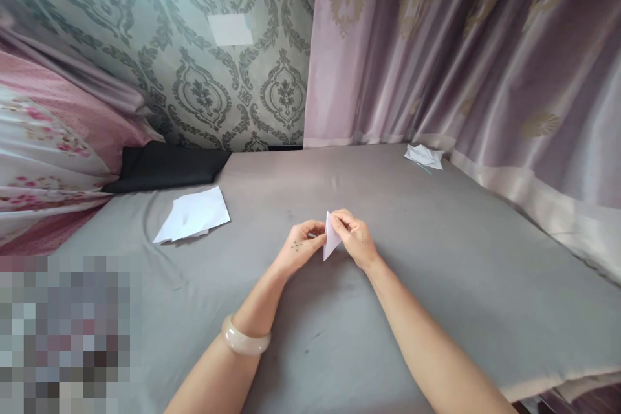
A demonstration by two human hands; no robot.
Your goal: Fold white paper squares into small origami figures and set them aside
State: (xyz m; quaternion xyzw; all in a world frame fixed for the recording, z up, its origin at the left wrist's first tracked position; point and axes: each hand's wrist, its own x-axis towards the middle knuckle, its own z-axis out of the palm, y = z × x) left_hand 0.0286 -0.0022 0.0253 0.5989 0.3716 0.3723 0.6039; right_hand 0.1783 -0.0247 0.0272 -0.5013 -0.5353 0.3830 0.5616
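A small folded piece of white paper (pixel 331 239) stands on edge between my two hands, just above the grey bed sheet (pixel 436 259). My left hand (pixel 301 246) pinches its left side with closed fingers. My right hand (pixel 355 236) pinches its top and right side, fingers pressed together. A pale bangle (pixel 245 339) sits on my left wrist.
A few loose white sheets (pixel 194 215) lie on the sheet to the left. A crumpled white paper (pixel 425 156) rests far right by the mauve curtain (pixel 460 58). A black cloth (pixel 169 165) and floral pink bedding (pixel 48 149) sit at the back left.
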